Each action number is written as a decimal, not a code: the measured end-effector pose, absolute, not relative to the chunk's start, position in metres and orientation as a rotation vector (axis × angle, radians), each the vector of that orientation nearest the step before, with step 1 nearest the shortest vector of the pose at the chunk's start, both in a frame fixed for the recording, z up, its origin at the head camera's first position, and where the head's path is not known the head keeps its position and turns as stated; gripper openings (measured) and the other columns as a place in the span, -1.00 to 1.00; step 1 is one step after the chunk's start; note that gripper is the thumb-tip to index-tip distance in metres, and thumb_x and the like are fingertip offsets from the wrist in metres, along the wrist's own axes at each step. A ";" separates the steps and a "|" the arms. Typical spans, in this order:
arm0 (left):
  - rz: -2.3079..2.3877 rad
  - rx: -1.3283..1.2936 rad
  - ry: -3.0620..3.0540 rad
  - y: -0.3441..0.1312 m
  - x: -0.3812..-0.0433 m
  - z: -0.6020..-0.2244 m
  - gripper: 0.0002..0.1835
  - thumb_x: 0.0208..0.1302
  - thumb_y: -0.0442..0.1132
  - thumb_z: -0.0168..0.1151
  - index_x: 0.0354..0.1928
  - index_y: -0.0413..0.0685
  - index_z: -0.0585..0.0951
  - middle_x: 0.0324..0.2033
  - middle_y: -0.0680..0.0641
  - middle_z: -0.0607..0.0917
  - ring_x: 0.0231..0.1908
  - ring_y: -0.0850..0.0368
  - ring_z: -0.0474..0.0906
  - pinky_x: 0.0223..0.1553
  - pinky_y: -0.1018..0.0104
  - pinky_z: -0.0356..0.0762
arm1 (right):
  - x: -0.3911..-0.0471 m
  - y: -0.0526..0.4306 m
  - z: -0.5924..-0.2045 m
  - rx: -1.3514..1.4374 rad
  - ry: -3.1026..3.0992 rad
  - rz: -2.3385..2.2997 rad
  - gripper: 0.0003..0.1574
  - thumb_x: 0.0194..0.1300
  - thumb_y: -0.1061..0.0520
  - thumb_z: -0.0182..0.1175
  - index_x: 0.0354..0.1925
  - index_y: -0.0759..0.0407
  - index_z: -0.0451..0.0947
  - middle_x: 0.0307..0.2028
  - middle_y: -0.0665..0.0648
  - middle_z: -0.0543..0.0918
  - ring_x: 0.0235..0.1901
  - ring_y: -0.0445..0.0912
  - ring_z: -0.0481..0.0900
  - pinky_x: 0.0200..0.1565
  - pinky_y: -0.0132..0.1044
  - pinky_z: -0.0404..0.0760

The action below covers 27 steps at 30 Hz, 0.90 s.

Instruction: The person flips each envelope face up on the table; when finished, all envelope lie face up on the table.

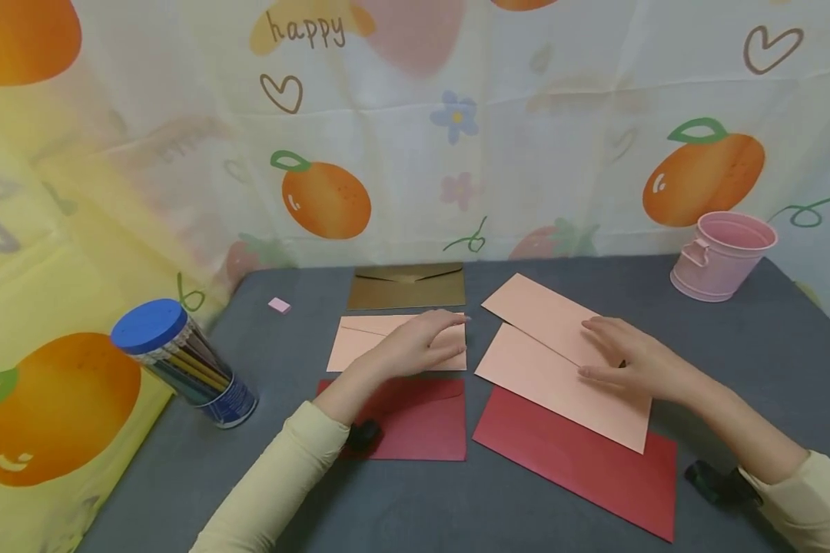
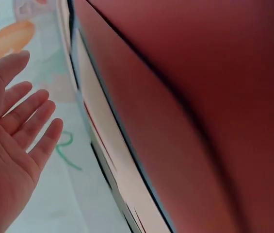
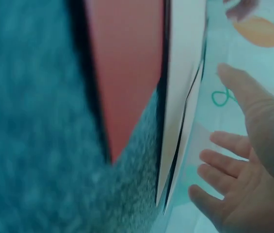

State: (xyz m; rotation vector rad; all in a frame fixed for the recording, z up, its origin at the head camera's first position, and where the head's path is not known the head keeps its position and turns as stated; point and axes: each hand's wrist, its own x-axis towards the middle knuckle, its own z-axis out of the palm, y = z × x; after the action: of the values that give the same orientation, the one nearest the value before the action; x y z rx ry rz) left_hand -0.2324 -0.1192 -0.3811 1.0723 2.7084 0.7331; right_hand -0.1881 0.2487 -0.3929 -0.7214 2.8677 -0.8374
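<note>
My left hand (image 1: 415,343) is held over a peach envelope (image 1: 351,349) in the left column, its fingers extended toward the envelope's right end. Above that envelope lies a gold envelope (image 1: 406,293), and below it a red envelope (image 1: 432,422), partly hidden by my forearm. On the right, two peach envelopes overlap: an upper one (image 1: 526,304) and a lower one (image 1: 549,380). Part of a larger red envelope (image 1: 581,465) shows beneath them. Over the peach pair, my right hand (image 1: 632,359) has its fingers spread. The right wrist view shows its palm (image 3: 263,204) holding nothing.
A blue-lidded tub of pencils (image 1: 187,365) leans at the left. A small pink eraser-like block (image 1: 280,306) lies near the back left. The pink bucket (image 1: 722,265) stands at the back right corner. Behind the grey table (image 1: 415,507) hangs a fruit-printed cloth (image 1: 560,153).
</note>
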 end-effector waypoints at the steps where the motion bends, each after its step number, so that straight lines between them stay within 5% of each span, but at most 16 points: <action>1: 0.696 1.082 2.695 -0.113 -0.237 -0.382 -0.44 0.43 -0.02 0.13 0.39 -0.03 0.37 0.31 -0.01 0.43 0.36 0.06 0.25 0.32 0.14 0.24 | -0.189 0.250 -0.394 -0.731 2.852 -0.817 0.07 0.20 -0.22 0.35 0.39 0.38 0.20 0.35 0.41 0.23 0.27 0.29 0.24 0.16 0.25 0.31; 10: 0.458 1.044 2.648 -0.069 -0.271 -0.394 -0.25 0.44 0.09 0.08 0.52 -0.04 0.10 0.49 -0.09 0.11 0.47 0.03 0.00 0.40 0.16 0.07 | -0.191 0.255 -0.396 -0.661 2.756 -0.728 0.31 0.14 -0.36 0.31 0.46 0.43 0.00 0.45 0.49 -0.06 0.42 0.40 -0.13 0.26 0.36 0.07; 27: 0.275 0.920 2.679 -0.042 -0.286 -0.401 -0.17 0.45 0.15 -0.02 0.54 -0.13 -0.06 0.49 -0.26 -0.02 0.49 -0.11 -0.16 0.44 0.12 -0.12 | -0.188 0.262 -0.400 -0.590 2.764 -0.699 0.32 0.17 -0.37 0.28 0.45 0.49 -0.03 0.42 0.58 -0.11 0.40 0.44 -0.15 0.26 0.37 0.04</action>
State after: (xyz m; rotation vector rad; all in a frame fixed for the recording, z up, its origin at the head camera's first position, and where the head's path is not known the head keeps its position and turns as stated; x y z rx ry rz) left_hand -0.2858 -0.0424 -0.4012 0.9197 2.6790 0.2747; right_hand -0.1883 0.2619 -0.4003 -0.5897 2.7643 -0.6990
